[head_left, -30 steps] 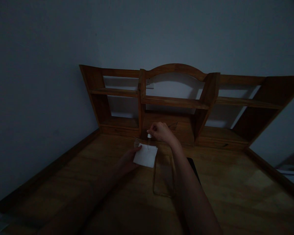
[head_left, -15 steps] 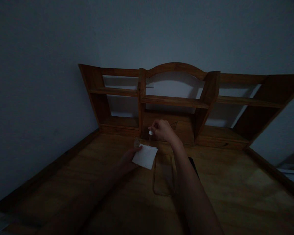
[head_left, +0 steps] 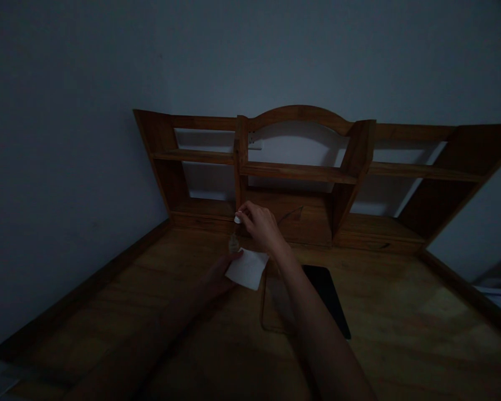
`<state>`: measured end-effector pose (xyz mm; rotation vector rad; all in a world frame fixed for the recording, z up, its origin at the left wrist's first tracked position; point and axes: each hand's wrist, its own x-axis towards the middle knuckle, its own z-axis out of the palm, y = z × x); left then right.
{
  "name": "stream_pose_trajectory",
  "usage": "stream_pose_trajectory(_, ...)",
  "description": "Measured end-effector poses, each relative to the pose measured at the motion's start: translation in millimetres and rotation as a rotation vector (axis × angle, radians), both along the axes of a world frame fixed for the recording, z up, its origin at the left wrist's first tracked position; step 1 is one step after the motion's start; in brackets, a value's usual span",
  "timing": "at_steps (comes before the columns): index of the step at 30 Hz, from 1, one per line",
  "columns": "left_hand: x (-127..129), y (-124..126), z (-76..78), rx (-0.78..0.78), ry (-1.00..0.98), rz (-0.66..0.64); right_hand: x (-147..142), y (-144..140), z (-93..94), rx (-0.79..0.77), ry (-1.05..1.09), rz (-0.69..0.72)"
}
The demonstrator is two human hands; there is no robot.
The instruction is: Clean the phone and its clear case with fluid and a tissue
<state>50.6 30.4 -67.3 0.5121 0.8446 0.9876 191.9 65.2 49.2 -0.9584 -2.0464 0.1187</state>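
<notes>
Between its thumb and fingers, my left hand (head_left: 221,274) grips a folded white cloth or tissue (head_left: 247,270). Just behind that thumb stands a small clear bottle (head_left: 234,244); whether the hidden fingers also hold it, I cannot tell. My right hand (head_left: 261,225) pinches the white cap of a dropper (head_left: 237,219) directly above the bottle. A thin tube seems to point down from the cap toward the bottle's mouth, though it is faint in the dim light.
Under my right forearm lie a clear case with a brownish rim (head_left: 264,306) and a black phone or tablet (head_left: 328,295). A wooden shelf unit (head_left: 298,172) rises at the desk's (head_left: 401,312) back, against the wall. A socket (head_left: 255,145) shows behind it.
My right hand has carried the dropper left, from above the white cloth to above the bottle. More of the black device is now uncovered. My left hand has stayed nearly still.
</notes>
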Motion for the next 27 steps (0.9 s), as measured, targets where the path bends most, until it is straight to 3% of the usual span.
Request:
stream_pose_trajectory(9, 0.1, 3.5, -5.8, 0.006, -0.014, -0.002, -5.2, 4.7, -9.5, -0.037, -0.019, 0.000)
stream_pose_trajectory(27, 5.8, -4.7, 4.2, 0.033, -0.028, -0.012, -19.5, 11.3, -42.8, -0.123, -0.159, -0.006)
